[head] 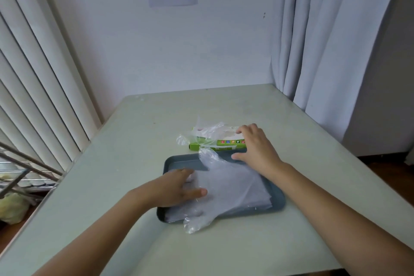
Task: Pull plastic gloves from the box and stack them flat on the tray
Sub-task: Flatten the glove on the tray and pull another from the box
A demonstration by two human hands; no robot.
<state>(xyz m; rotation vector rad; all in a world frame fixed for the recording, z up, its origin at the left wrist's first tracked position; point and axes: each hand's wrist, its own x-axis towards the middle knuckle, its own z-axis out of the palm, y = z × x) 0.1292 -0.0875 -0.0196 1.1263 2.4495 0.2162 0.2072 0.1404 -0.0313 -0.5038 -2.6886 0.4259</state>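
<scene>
Plastic gloves [228,188] already lie in a loose stack on the blue tray [277,204], so the task looks well under way. One glove's fingers spill over the rim nearest the person onto the bench [156,114]. The left hand [177,186] lies released, fingers flat, pressing the stack. Beyond it, the right hand [255,143] rests on the green box [226,142], fingers bent over its top; whether it is grasping anything I cannot tell. Another glove [208,132] pokes from the box beside those fingers, not yet pulled out.
</scene>
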